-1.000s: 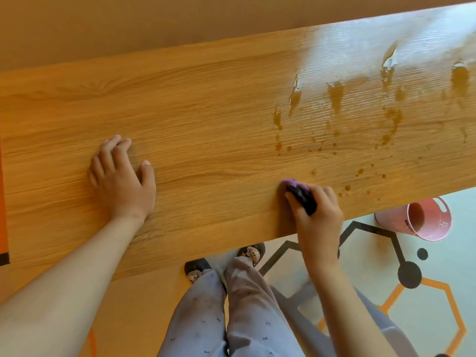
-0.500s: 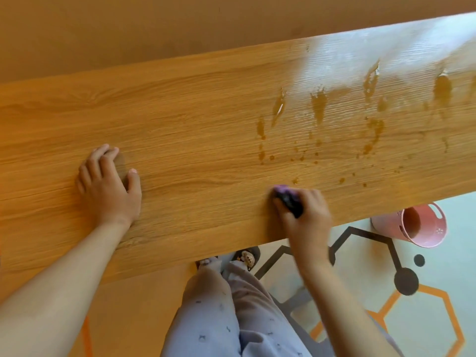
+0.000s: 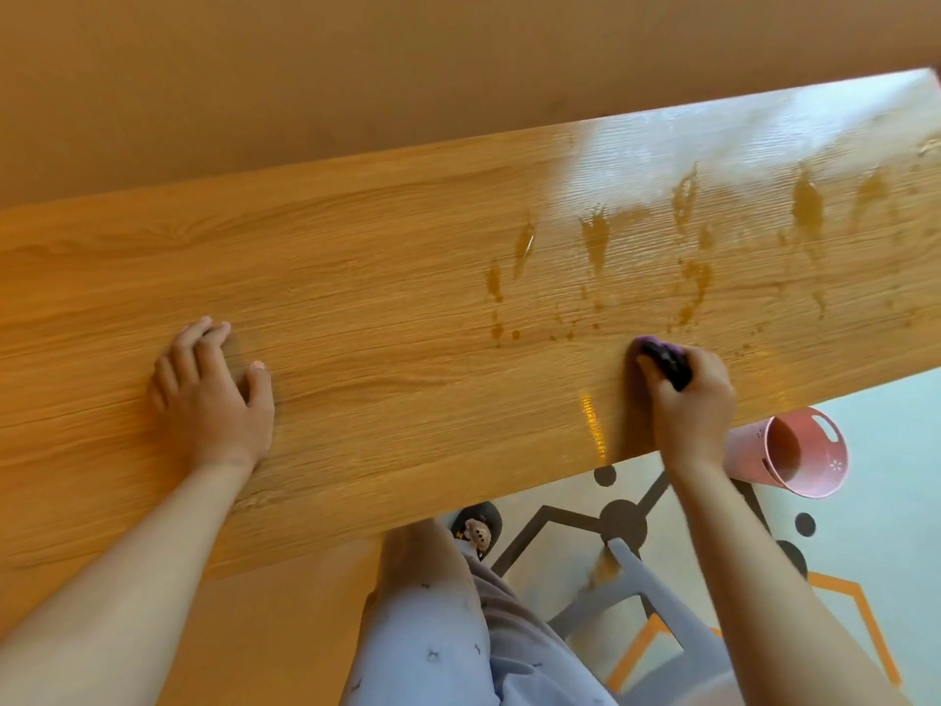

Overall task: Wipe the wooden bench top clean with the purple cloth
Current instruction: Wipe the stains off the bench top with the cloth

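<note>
Purple cloth [image 3: 657, 349] in R hand [image 3: 695, 402] slid right; pink bucket [image 3: 748, 445] nearby.

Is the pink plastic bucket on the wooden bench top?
No, the pink plastic bucket lies on the pale patterned floor beside it.

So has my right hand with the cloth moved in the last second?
Yes. The right hand and purple cloth slid right along the wooden bench top, away from the leftmost brown stains, toward the pink bucket.

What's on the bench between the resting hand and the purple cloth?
Head view: only bare bench top between left hand and purple cloth; brown splashes lie farther back.
</note>
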### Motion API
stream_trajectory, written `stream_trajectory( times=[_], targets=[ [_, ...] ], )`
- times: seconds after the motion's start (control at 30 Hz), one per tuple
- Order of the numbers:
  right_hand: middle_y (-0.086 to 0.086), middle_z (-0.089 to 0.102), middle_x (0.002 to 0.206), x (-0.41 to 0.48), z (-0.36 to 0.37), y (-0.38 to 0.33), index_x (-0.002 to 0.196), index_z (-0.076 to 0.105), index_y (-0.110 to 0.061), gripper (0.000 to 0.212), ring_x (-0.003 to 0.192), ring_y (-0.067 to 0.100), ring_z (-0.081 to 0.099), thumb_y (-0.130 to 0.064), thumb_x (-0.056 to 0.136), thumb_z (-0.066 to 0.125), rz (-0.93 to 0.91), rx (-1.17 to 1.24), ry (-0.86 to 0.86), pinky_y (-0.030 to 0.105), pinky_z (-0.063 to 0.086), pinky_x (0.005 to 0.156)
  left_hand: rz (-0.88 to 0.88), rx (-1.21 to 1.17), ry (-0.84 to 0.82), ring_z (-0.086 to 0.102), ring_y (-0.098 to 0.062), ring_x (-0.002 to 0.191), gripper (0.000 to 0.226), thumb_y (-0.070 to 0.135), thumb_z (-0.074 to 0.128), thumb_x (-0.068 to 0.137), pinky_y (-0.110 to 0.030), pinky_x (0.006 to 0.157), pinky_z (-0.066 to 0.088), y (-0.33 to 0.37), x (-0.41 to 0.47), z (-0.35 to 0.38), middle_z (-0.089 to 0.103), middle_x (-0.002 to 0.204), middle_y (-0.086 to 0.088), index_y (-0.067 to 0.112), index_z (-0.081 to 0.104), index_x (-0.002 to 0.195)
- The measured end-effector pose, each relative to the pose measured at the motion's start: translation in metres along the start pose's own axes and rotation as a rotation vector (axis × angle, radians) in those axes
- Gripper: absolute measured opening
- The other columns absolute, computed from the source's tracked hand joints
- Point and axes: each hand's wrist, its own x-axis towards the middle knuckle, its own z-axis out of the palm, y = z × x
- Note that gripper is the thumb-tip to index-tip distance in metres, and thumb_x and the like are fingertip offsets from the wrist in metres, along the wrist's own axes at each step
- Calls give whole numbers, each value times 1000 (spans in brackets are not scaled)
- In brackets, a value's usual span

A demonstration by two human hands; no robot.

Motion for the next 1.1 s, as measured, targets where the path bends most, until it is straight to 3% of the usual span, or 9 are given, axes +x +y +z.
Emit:
stream_trajectory(
  times=[0.17, 0.37, 0.53, 0.6, 0.77, 0.9, 1.03, 1.1],
  targets=[
    [16, 61, 99, 3, -13, 12, 102, 64, -5, 24, 95, 32, 56, -23, 86, 67, 97, -112, 38, 28, 34, 79, 2, -12, 6, 38, -35, 126, 49, 34, 44, 84, -49, 103, 28, -2, 1, -1, 43, 140, -9, 10, 49, 127],
    [0, 59, 92, -65, 60, -77, 95, 64, -11, 18, 85, 16, 54, -23, 83, 71, -228, 3, -211, 23, 39, 70, -6, -17, 7, 38, -34, 126, 48, 33, 44, 84, -49, 104, 28, -1, 1, -1, 44, 139, -9, 9, 50, 126],
    [3, 58, 87, -74, 101, -125, 91, 63, -10, 23, 83, 19, 54, -30, 82, 70, -483, 38, -318, 28, 44, 63, -15, -30, 2, 38, -34, 126, 49, 34, 44, 83, -48, 103, 27, 0, 2, -1, 45, 139, -8, 10, 51, 125],
    [4, 58, 88, -58, 98, -119, 92, 63, -9, 24, 84, 20, 55, -31, 83, 70, -461, 36, -299, 28, 43, 64, -13, -29, -1, 38, -34, 127, 49, 34, 44, 84, -48, 104, 27, 0, 1, -1, 45, 140, -7, 10, 51, 126],
    [4, 55, 92, 3, 59, -66, 92, 61, -6, 22, 85, 24, 53, -26, 85, 68, -190, 5, -124, 21, 29, 68, -14, -22, -19, 38, -34, 127, 51, 36, 42, 83, -49, 103, 27, 1, 2, -2, 45, 140, -8, 10, 51, 126],
    [12, 59, 102, 34, 23, -23, 103, 63, -6, 25, 96, 29, 56, -25, 87, 66, -26, -50, -3, 24, 34, 77, -17, -25, -24, 37, -35, 128, 52, 36, 42, 83, -50, 104, 28, 1, 1, -3, 45, 140, -9, 9, 51, 126],
    [15, 58, 99, 23, 31, -36, 96, 60, -5, 22, 92, 33, 54, -21, 84, 68, -55, -161, -30, 34, 37, 75, -13, -18, -30, 38, -36, 127, 51, 36, 42, 83, -51, 103, 29, 1, 1, -3, 45, 139, -10, 8, 51, 125],
    [12, 58, 94, 2, 49, -62, 91, 59, -6, 21, 86, 28, 54, -20, 82, 72, -168, -143, -111, 29, 35, 70, -15, -23, -29, 38, -36, 126, 51, 36, 42, 83, -51, 102, 29, 2, 2, -3, 45, 139, -10, 8, 51, 125]
  ],
)
